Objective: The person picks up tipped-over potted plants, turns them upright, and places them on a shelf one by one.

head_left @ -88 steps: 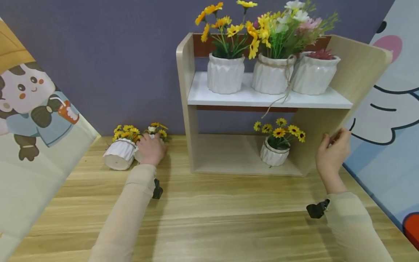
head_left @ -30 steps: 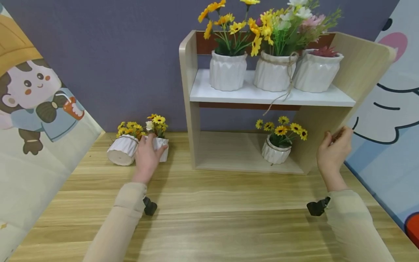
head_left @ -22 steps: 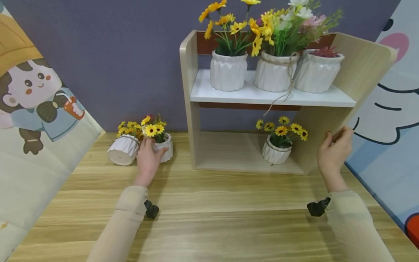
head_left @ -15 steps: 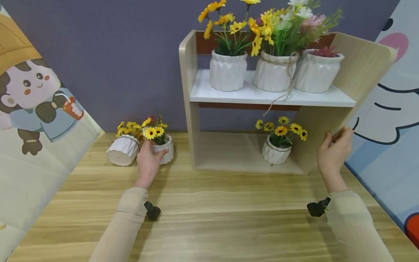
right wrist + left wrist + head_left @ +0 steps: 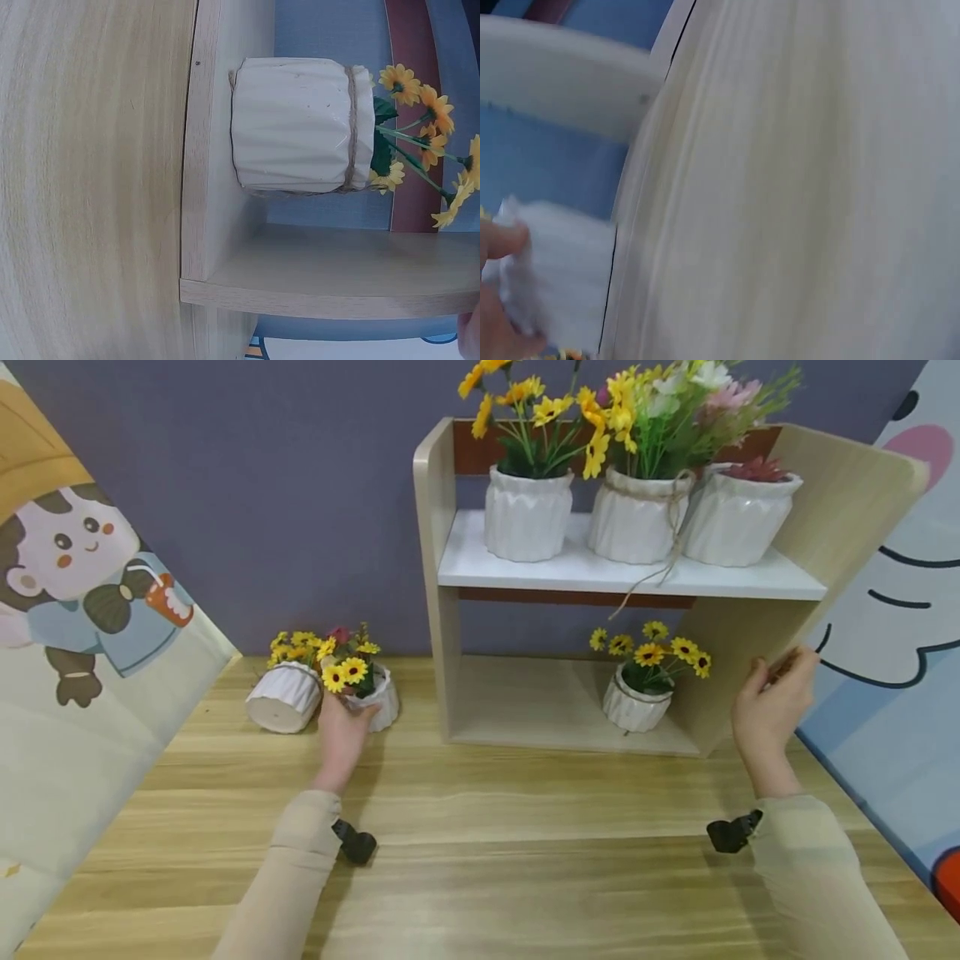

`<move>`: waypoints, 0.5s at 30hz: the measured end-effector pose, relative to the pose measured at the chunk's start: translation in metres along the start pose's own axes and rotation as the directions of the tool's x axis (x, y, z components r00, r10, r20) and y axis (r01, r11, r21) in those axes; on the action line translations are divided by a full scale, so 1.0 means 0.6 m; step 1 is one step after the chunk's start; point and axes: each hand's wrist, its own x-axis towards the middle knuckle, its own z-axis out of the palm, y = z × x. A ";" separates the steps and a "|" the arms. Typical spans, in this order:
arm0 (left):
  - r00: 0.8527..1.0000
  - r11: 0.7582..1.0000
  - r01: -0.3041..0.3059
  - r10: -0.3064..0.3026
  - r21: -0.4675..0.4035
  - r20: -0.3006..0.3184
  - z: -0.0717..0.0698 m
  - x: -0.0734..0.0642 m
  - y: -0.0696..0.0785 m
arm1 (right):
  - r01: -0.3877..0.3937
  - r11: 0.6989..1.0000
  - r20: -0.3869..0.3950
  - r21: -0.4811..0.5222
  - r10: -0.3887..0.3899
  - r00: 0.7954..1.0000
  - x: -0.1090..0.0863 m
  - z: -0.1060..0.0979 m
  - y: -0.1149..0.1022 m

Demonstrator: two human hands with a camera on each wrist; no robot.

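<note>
Seen only in part: the left wrist view, a blur of pale wood grain with a fingertip [image 5: 499, 240] against something white and ribbed at its lower left edge. Cut off at the top of the head view: the tall yellow, white and pink blooms of three large white pots [image 5: 527, 514] lined up on the upper shelf. Barely caught in the right wrist view: a sliver of finger at the bottom right corner, beside the shelf unit's side panel.

Left hand [image 5: 341, 732], arm stretched forward over the wooden table [image 5: 525, 860], wrapped round the near side of a small white pot of yellow daisies [image 5: 372, 693], thumb to the right of it, the pot tilted and resting on the table left of the shelf unit [image 5: 757, 635]. Just beside that pot, to its left and touching or nearly so: a second small ribbed pot of yellow flowers [image 5: 283, 696], lying on its side. Right hand [image 5: 772, 710] raised, fingers curled over the front edge of the unit's right side panel, gripping it.

On the lower shelf, near the right panel: a twine-wrapped white pot of daisies [image 5: 636, 703], upright. Behind everything a plain grey-violet wall [image 5: 262, 485]; cartoon-printed panels leaning in from left [image 5: 82, 610] and right [image 5: 892, 677].
</note>
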 end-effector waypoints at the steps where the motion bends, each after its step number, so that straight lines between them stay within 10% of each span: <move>1: 1.000 1.000 0.010 -0.011 -0.014 -0.018 0.006 -0.002 0.003 | -0.001 1.000 -0.001 -0.004 0.001 1.000 0.001 0.000 0.000; 7: 0.983 0.993 0.079 -0.092 -0.088 -0.161 0.045 -0.026 0.030 | 0.005 1.000 -0.001 -0.013 -0.005 1.000 0.001 0.000 0.000; 15: 0.976 0.992 0.129 -0.128 -0.009 -0.174 0.066 -0.045 0.053 | 0.011 1.000 -0.011 -0.013 -0.011 1.000 0.000 0.002 0.002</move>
